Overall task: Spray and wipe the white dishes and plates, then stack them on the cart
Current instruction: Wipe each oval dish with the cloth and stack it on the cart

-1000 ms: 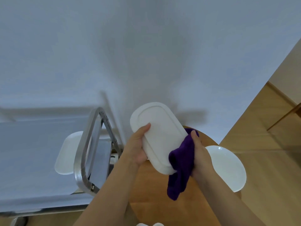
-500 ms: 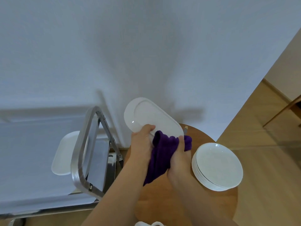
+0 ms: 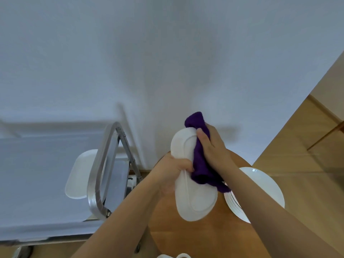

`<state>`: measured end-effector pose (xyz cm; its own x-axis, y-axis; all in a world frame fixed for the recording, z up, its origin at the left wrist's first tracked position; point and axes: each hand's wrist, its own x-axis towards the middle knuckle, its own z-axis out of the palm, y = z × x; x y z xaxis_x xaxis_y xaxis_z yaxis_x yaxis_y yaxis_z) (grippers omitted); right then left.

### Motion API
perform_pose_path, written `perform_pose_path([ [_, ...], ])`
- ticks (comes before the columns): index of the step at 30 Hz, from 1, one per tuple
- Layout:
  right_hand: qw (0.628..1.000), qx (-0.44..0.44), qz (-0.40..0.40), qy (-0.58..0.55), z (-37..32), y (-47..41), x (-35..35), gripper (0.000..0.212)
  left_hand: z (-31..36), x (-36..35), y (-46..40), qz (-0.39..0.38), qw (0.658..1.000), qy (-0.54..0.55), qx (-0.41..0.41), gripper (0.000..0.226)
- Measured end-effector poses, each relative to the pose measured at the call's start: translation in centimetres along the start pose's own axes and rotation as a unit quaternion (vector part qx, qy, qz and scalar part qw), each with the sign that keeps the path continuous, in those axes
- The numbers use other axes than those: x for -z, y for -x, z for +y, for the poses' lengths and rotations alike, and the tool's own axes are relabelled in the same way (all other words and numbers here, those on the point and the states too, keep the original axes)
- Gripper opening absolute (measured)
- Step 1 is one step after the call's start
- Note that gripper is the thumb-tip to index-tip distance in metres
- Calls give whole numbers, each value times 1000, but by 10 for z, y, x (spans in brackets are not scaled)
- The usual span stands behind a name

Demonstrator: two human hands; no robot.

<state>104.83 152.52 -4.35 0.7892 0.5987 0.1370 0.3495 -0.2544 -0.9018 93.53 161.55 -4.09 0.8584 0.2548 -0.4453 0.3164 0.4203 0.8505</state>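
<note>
Head view: left hand (image 3: 172, 171) grips oblong dish (image 3: 193, 192); right hand (image 3: 214, 144) presses purple cloth (image 3: 200, 161) onto it

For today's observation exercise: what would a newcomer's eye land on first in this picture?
The deep purple cloth, gripped by the right hand, pressed against the oblong white dish that the left hand holds mid-frame. Next, the stack of round white plates on the wooden table, right.
</note>
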Motion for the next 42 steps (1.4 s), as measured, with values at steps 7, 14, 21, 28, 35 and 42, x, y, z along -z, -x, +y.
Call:
perform_pose_path([
  [7,966,196,-74,154,2,16,-14,50,8,6,7,-26,985,-170,13,36],
  [14,999,8,-26,-19,12,6,-5,22,-1,1,12,22,983,-179,-45,56],
  [21,998,-59,24,0,14,25,-10,58,-3,1,6,88,988,-19,-128,32],
  [28,984,-134,-47,-105,40,44,6,42,5,1,10,60,993,46,-92,46],
  [35,978,-108,-180,22,29,38,35,23,29,25,12,-77,992,78,66,48],
  [42,977,-61,-152,133,24,40,12,47,29,24,14,-18,996,18,87,23],
])
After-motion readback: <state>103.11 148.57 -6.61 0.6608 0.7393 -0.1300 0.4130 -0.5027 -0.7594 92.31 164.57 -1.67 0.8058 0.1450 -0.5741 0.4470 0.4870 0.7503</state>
